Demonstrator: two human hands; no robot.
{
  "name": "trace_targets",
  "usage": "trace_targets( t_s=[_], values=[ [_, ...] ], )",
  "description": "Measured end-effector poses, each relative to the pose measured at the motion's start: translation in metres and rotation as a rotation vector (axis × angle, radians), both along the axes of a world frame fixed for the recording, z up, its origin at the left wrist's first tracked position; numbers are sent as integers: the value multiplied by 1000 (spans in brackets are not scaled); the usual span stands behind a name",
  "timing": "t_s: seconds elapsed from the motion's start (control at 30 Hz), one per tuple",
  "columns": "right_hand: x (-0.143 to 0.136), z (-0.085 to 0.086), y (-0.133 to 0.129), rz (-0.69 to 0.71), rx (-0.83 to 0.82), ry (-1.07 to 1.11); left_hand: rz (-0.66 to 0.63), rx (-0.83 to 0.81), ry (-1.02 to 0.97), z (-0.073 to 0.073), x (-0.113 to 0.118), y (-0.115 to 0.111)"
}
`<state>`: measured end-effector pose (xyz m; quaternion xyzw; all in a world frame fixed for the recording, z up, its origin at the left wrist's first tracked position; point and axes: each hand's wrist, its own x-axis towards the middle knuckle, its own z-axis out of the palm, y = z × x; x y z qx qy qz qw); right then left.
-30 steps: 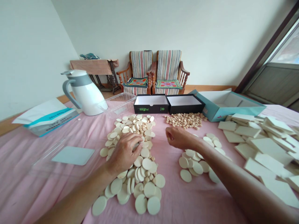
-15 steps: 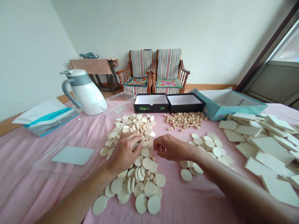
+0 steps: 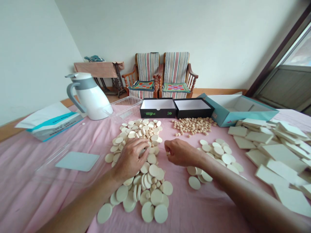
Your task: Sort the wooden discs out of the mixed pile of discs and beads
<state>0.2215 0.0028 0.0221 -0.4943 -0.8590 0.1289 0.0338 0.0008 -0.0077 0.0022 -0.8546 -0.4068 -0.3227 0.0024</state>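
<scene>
On top of a mixed pile (image 3: 147, 179), the left hand (image 3: 132, 157), with fingers bent downward and thumb close to them, half closed; cannot tell of any piece gripped beneath. Just to the right of the same pile, over the pink cloth (image 3: 184, 207), the right hand (image 3: 182, 152), with fingers curled inward, almost closed; also here cannot tell of any piece held. In the mixed pile, flat round discs (image 3: 156, 196) together with small round pieces (image 3: 154, 185): part of them beyond the left hand, part directly beside its fingertips on the side toward the right hand, and many on the near side, between the two forearms. Beyond the right hand, well apart from its knuckles, a heap of beads (image 3: 191, 125). To the right of the right hand, partly hidden behind its forearm, a second group of discs (image 3: 220, 150), and farther right, a large stack of square tiles (image 3: 282, 155). Far beyond both hands, side by side, two black boxes (image 3: 157, 113) and a teal box (image 3: 243, 118). To the left of the left hand, a pale rectangle (image 3: 77, 161) flat on the cloth; farther beyond it, a white jug (image 3: 94, 100).
</scene>
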Motion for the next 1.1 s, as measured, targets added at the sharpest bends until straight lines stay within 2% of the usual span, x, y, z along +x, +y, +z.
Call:
trace_targets(
  t_s=[0.1,0.17,0.23,0.37,0.43,0.6,0.87,1.1],
  values=[
    [15,-1,15,-230,126,-65,-6,-11,-10,-1,0,0],
    [20,-4,22,-310,181,-9,-6,-14,-14,-1,0,0],
    [19,-9,25,-233,195,97,-9,-14,-18,-1,1,0],
    [5,-24,23,93,195,252,-21,-12,-21,0,2,-2],
    [-3,-31,20,178,192,267,-26,-15,-20,0,3,-2],
    [-11,-31,13,144,231,228,-30,-21,-23,-1,4,0],
    [-7,-29,15,76,275,108,-27,-27,-23,-1,3,-1],
    [-10,-25,12,94,253,135,-46,84,-83,4,5,-1]
  ],
)
